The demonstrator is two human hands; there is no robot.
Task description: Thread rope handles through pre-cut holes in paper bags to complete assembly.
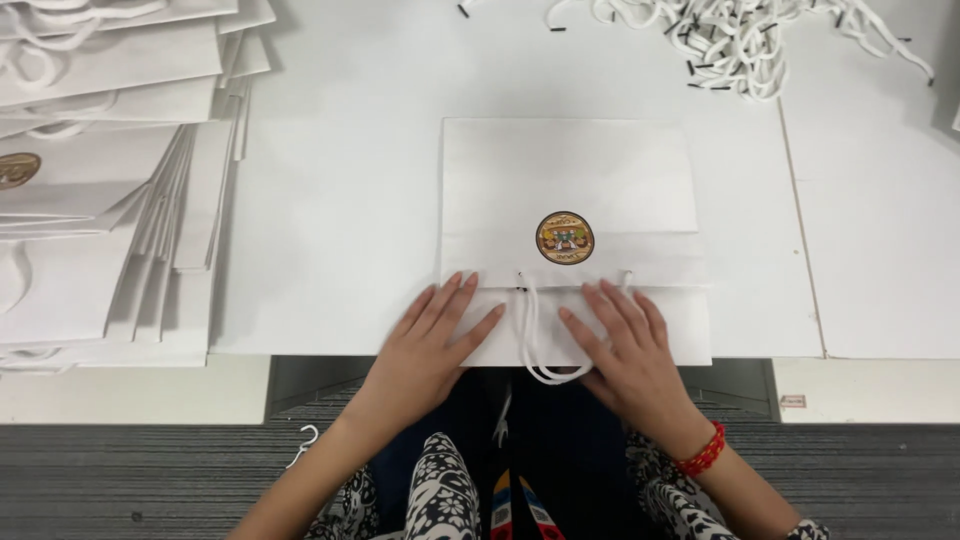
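At the far left, a tall fanned stack of flat white paper bags (95, 190) runs off the left and top edges, so its full extent cannot be seen; one bag in it shows only part of a round brown sticker (17, 169), cut by the frame edge, and loops of white cord peek out between the layers. The stack rests on a white table (330, 200) whose near edge sits just above a grey ribbed floor (140, 480). Near the floor's left part lies a small white hook-shaped piece (305, 443), too small to make out further. The left hand (432, 345) lies flat, fingers spread, pressing the near left part of a flat white paper bag with a round brown and gold sticker (570, 200) at its middle. This bag lies in the middle of the table, its near edge at the table's near edge, well apart from the stack. A white cord handle (538, 340) hangs from two holes in the bag's near flap and loops off the table edge between the hands. The right hand (625, 345) also lies flat and spread on the near right part, a red beaded bracelet (703, 452) on its wrist. At the far right, a tangled heap of white cords with black tips (740, 40) is cut off by the top edge.
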